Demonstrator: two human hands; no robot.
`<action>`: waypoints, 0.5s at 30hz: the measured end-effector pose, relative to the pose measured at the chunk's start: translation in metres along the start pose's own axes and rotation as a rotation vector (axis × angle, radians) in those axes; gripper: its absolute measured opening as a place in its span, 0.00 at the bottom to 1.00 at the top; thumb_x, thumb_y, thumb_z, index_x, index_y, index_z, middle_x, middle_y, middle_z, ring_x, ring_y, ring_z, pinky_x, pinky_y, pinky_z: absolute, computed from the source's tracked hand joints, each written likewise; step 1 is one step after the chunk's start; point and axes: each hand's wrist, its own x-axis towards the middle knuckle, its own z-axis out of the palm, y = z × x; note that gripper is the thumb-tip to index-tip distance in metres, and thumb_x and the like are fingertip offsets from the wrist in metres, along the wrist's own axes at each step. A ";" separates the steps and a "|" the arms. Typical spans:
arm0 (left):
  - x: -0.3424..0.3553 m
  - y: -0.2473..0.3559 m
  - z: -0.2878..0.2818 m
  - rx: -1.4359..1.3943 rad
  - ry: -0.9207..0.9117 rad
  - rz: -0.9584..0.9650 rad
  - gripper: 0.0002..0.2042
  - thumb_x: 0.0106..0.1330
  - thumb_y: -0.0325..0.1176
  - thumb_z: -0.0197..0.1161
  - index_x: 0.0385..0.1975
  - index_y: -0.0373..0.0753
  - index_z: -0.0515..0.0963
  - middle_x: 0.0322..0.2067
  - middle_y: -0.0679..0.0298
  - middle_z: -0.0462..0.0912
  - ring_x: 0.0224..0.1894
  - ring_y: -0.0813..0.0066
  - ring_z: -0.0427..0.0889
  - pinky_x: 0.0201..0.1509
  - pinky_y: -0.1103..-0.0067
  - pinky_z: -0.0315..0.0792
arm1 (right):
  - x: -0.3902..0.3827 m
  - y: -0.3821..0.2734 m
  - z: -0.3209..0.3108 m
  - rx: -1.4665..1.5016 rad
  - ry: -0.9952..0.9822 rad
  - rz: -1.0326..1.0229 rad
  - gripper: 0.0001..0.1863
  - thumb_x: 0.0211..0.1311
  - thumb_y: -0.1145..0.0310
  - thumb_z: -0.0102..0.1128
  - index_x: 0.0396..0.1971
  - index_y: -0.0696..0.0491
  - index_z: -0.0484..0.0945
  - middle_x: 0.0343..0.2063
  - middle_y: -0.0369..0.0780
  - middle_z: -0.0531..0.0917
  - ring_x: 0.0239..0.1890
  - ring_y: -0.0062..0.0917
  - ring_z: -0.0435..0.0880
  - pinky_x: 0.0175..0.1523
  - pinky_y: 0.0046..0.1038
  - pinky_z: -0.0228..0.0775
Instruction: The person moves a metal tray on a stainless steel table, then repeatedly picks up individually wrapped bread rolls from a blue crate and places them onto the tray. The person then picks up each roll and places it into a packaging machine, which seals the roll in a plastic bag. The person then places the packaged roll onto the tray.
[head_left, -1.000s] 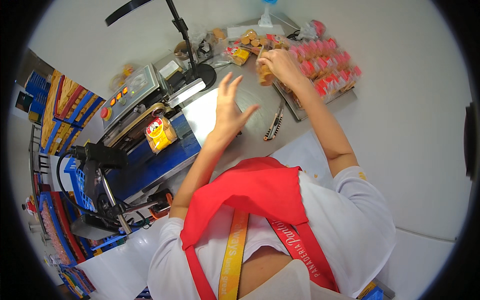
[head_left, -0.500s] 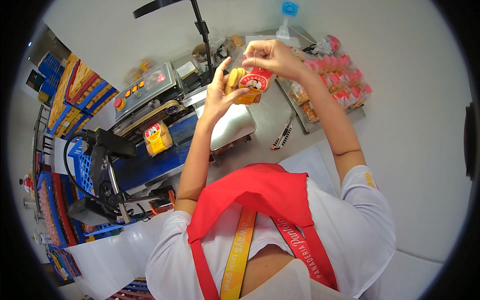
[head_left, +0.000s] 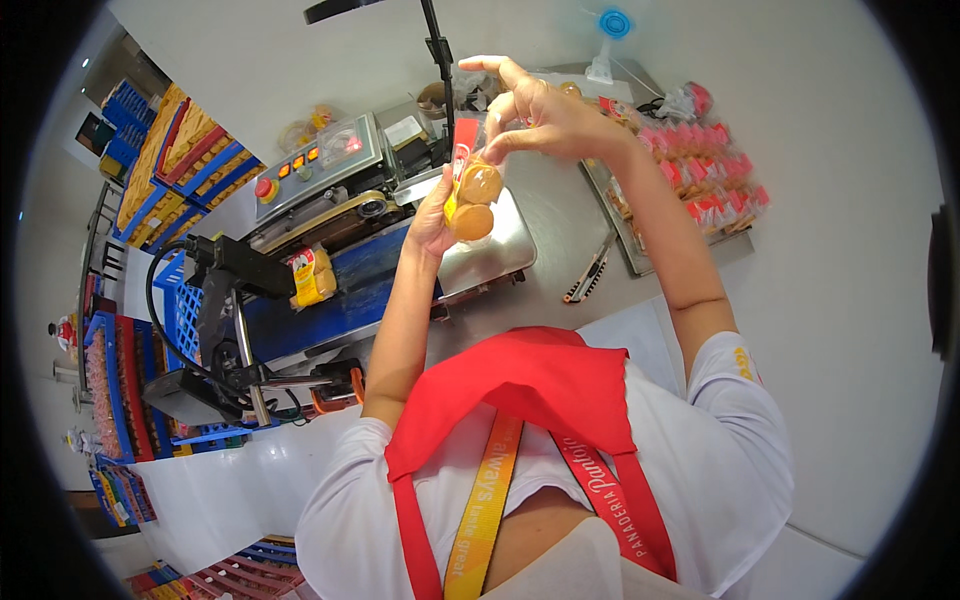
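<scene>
A clear pack of round golden cookies or buns [head_left: 474, 205] with a red and yellow label is raised over the steel end of the sealing machine. My left hand [head_left: 432, 226] grips it from the left side. At the pack's upper right, my right hand [head_left: 556, 122] has its fingers apart, the index stretched out to the left. Its thumb tip is at the pack's edge; whether it touches cannot be made out. Another filled pack [head_left: 314, 277] lies on the machine's blue conveyor belt [head_left: 370, 290].
The sealing machine's control panel [head_left: 310, 165] stands behind the belt. To the right, a metal tray [head_left: 640, 262] carries several rows of red-topped packs. A box cutter [head_left: 590, 275] lies on the steel table [head_left: 560, 225]. A black camera-like device on a stand [head_left: 245, 270] is at left.
The pack has turned, so its rounds face me instead of the label's front. My right hand has released its pinch at the top and spread its fingers. The view has shifted slightly.
</scene>
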 end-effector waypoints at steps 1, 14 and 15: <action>-0.003 0.000 0.014 -0.073 -0.028 -0.005 0.33 0.63 0.57 0.50 0.58 0.36 0.62 0.51 0.57 0.72 0.48 0.68 0.75 0.51 0.71 0.73 | 0.000 -0.001 0.001 -0.145 0.051 -0.034 0.37 0.56 0.73 0.60 0.62 0.57 0.50 0.19 0.34 0.79 0.28 0.14 0.79 0.41 0.21 0.71; -0.012 0.013 0.035 0.470 0.198 0.456 0.33 0.58 0.40 0.65 0.61 0.36 0.59 0.51 0.63 0.73 0.52 0.77 0.74 0.55 0.77 0.70 | -0.015 0.047 -0.007 0.142 0.934 -0.002 0.29 0.60 0.76 0.54 0.58 0.58 0.50 0.32 0.41 0.81 0.31 0.18 0.80 0.41 0.18 0.73; -0.012 0.015 0.036 0.450 0.212 0.481 0.37 0.55 0.33 0.69 0.62 0.36 0.55 0.52 0.61 0.72 0.55 0.74 0.72 0.60 0.77 0.66 | -0.016 0.065 0.007 0.095 0.732 -0.156 0.26 0.54 0.75 0.62 0.51 0.58 0.61 0.37 0.40 0.80 0.39 0.21 0.79 0.50 0.23 0.70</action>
